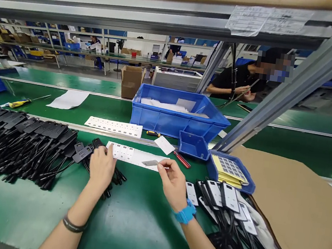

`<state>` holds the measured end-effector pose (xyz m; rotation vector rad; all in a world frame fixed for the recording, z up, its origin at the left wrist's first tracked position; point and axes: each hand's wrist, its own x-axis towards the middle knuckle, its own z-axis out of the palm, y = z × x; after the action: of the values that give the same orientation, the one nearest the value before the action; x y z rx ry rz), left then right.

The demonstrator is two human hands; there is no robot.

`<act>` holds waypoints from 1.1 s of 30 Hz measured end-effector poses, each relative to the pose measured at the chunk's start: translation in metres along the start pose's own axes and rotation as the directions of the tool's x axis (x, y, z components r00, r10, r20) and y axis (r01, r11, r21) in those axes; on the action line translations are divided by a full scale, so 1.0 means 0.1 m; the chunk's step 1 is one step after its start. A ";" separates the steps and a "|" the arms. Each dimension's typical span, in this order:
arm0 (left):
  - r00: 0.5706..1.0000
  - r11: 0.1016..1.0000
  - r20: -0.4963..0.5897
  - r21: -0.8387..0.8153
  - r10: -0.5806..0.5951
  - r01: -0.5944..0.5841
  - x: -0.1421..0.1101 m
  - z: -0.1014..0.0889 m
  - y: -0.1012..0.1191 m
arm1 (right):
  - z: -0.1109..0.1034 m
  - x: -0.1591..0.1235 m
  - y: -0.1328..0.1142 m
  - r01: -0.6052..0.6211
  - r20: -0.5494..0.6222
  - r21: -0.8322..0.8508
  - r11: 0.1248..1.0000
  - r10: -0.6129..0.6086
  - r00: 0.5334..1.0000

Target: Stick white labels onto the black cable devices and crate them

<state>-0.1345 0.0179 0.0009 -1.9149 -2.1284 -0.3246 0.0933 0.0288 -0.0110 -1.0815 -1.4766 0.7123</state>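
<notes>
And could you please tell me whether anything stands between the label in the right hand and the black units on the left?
Yes, the left hand itself is between the label in the right hand and those black units. The white label sheet also lies there, but flat; no other obstacle is visible.

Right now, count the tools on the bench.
3: a yellow tool at left, a black-yellow tool by the large bin, a red tool by the small bin. More may be hidden.
</notes>
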 end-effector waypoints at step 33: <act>0.565 -0.144 0.570 -0.617 0.597 0.774 -0.43 -0.20 0.69 | -0.15 -0.23 -0.11 -0.309 0.090 0.231 0.922 0.296 0.951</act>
<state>-0.0605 -0.0213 0.0051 -3.0469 -2.9902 -2.4599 0.1049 0.0014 -0.0079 -1.1175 -1.2379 1.1188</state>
